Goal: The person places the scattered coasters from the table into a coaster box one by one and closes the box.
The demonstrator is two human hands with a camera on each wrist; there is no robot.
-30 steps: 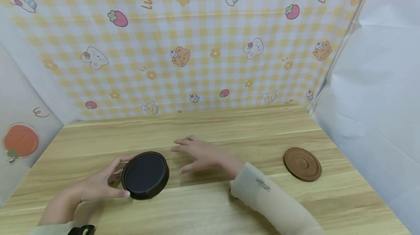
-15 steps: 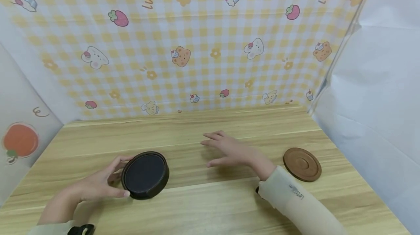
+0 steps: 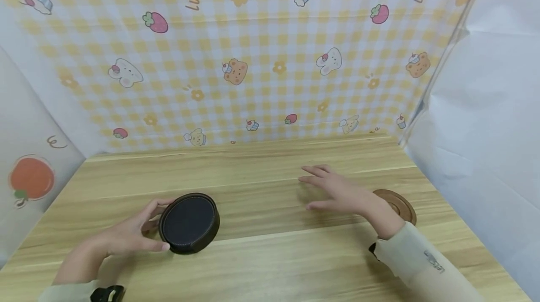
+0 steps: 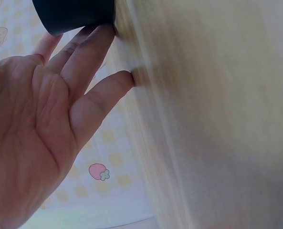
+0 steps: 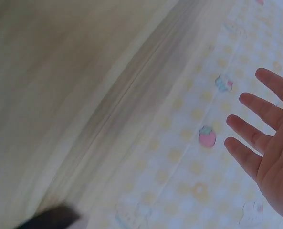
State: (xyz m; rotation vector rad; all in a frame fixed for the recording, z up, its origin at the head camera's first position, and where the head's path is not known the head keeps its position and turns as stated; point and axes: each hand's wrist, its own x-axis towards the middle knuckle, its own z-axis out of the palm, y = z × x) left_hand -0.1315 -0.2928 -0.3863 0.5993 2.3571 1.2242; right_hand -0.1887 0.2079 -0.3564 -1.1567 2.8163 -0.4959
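Observation:
A round black coaster holder (image 3: 189, 223) with stitching along its rim is on the wooden table at left of centre. My left hand (image 3: 131, 236) holds it from the left side, thumb at the near edge and fingers at the far edge. In the left wrist view the fingertips meet the dark side wall of the holder (image 4: 77, 14). My right hand (image 3: 337, 192) is over the table on the right, fingers spread and holding nothing. A round brown wooden coaster (image 3: 398, 199) lies behind my right wrist, which partly hides it.
A yellow-and-white checked cloth (image 3: 261, 58) with cartoon prints hangs at the table's back edge. White sheeting stands on the right (image 3: 485, 128) and left sides. A black band (image 3: 107, 294) is on my left wrist.
My right hand has moved rightward from beside the coaster holder, its wrist now partly covering the wooden coaster. My left hand and the holder have stayed in place; the head view has shifted slightly.

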